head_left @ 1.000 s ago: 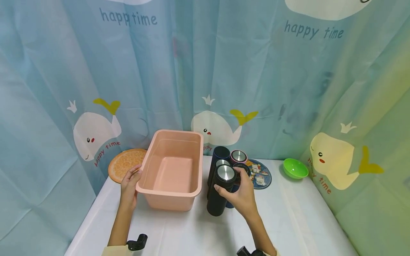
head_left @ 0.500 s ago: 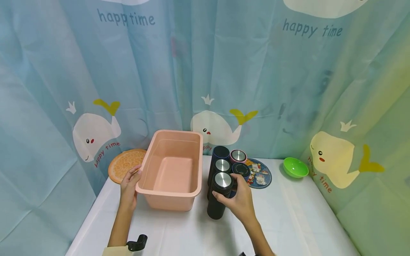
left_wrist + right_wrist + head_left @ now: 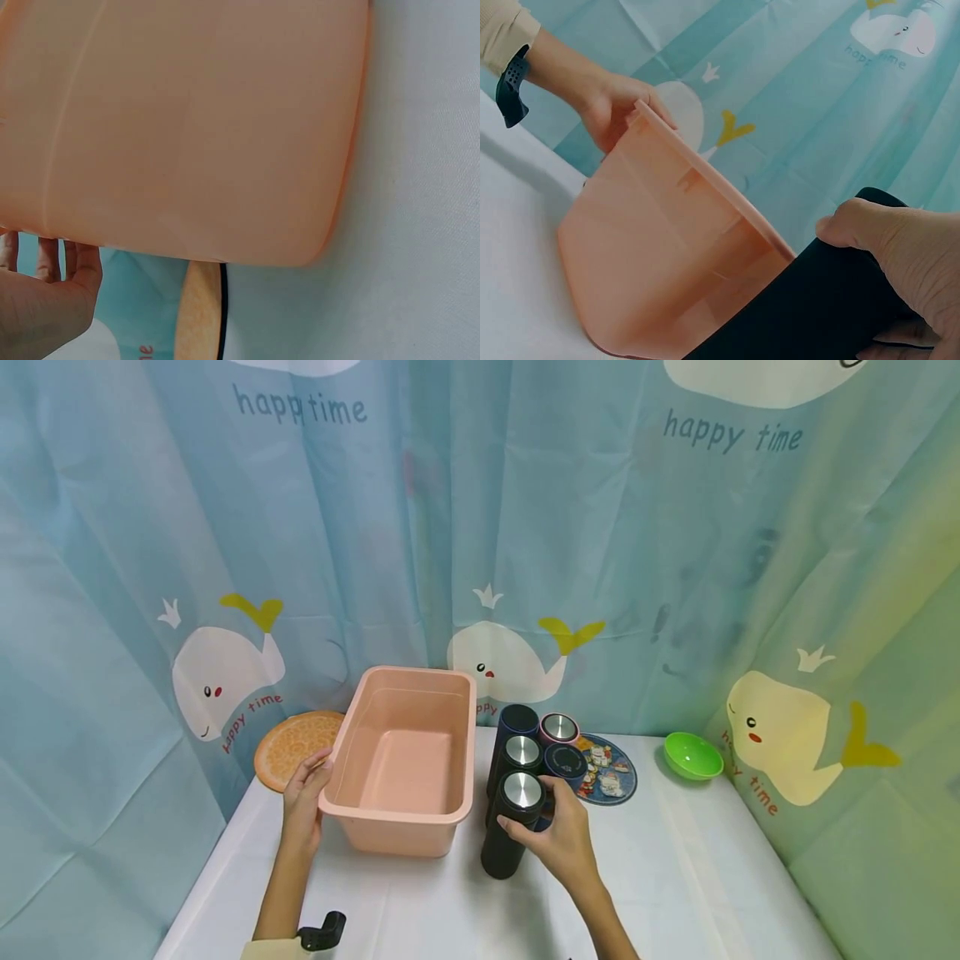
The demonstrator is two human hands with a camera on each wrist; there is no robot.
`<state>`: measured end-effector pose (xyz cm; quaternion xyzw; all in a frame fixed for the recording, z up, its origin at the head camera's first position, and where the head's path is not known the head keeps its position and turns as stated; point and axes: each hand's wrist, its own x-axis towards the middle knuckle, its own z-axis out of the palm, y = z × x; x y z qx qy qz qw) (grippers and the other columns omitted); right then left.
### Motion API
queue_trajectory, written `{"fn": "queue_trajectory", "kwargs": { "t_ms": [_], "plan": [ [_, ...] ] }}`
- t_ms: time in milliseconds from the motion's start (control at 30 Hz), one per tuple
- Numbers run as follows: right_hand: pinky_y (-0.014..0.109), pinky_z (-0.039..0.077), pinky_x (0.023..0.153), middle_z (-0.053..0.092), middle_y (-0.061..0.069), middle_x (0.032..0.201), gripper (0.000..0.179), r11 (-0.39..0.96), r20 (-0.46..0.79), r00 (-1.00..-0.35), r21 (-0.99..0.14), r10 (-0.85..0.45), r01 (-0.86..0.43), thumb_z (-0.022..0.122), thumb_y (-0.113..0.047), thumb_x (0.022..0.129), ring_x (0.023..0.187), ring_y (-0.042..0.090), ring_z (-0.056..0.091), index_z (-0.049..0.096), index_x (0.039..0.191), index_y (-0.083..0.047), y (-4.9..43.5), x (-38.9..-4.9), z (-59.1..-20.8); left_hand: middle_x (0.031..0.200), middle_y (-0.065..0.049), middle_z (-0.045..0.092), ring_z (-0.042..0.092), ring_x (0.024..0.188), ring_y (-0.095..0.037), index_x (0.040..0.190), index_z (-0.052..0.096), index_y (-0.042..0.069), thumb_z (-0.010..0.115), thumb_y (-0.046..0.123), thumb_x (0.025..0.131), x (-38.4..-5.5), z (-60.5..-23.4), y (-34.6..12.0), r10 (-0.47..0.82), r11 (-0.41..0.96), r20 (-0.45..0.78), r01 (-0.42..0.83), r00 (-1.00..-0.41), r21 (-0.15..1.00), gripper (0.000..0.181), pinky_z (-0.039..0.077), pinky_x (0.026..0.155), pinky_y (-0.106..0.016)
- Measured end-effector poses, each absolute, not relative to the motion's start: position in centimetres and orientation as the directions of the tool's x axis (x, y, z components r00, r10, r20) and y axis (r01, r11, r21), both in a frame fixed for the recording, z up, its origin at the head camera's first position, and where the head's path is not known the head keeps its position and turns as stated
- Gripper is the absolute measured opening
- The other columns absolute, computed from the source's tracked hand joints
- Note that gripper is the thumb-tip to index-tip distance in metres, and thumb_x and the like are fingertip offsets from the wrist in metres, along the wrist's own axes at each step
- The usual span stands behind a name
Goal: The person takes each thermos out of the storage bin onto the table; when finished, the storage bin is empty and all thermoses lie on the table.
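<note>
A pink plastic tub (image 3: 397, 817) stands left of centre, with nothing visible inside it. My left hand (image 3: 303, 802) holds its left rim; the right wrist view shows that hand (image 3: 622, 109) at the rim's corner too. To the tub's right, my right hand (image 3: 562, 839) grips a black thermos (image 3: 501, 852) near its steel-topped lid, thumb on the near side. The thermos leans slightly. Behind it stand a similar black thermos (image 3: 522, 750), a tall dark thermos (image 3: 519, 718), a pink-rimmed one (image 3: 559, 727) and a dark blue one (image 3: 566, 762), partly hidden.
An orange round mat (image 3: 296, 747) leans behind the tub at the left. A patterned blue round mat (image 3: 615, 777) lies behind the thermoses. A green bowl (image 3: 693, 757) sits at the back right. A printed curtain (image 3: 405, 527) closes off the table's back and sides.
My right hand has brought the black thermos a little toward me, away from the other thermoses, so more of their lids shows. My left hand and the tub have stayed in place.
</note>
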<state>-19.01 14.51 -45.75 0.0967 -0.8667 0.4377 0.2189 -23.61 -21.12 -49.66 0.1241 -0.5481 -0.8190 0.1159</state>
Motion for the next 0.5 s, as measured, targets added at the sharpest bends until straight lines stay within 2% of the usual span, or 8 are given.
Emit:
{"fn": "queue_trajectory", "kwargs": {
  "t_ms": [200, 500],
  "plan": [
    [0.028, 0.059, 0.074, 0.065, 0.008, 0.109, 0.071, 0.604, 0.47, -0.882, -0.711, 0.026, -0.361, 0.093, -0.026, 0.063, 0.092, 0.019, 0.066, 0.056, 0.119, -0.002, 14.51, -19.02, -45.94, 0.107, 0.008, 0.063, 0.059, 0.105, -0.008, 0.134, 0.052, 0.004, 0.06, 0.018, 0.098, -23.61, -49.73, -21.08, -0.327, -0.373, -0.073, 0.058, -0.942, 0.926, 0.04, 0.053, 0.085, -0.022],
    [0.029, 0.059, 0.074, 0.066, 0.009, 0.107, 0.071, 0.608, 0.469, -0.883, -0.709, 0.029, -0.357, 0.093, -0.025, 0.063, 0.093, 0.02, 0.066, 0.056, 0.12, -0.001, 14.48, -19.05, -45.81, 0.106, 0.01, 0.064, 0.06, 0.105, -0.007, 0.133, 0.053, 0.007, 0.06, 0.019, 0.098, -23.72, -49.92, -21.15, -0.329, -0.374, -0.078, 0.053, -0.941, 0.926, 0.038, 0.054, 0.084, -0.021]
  ]
}}
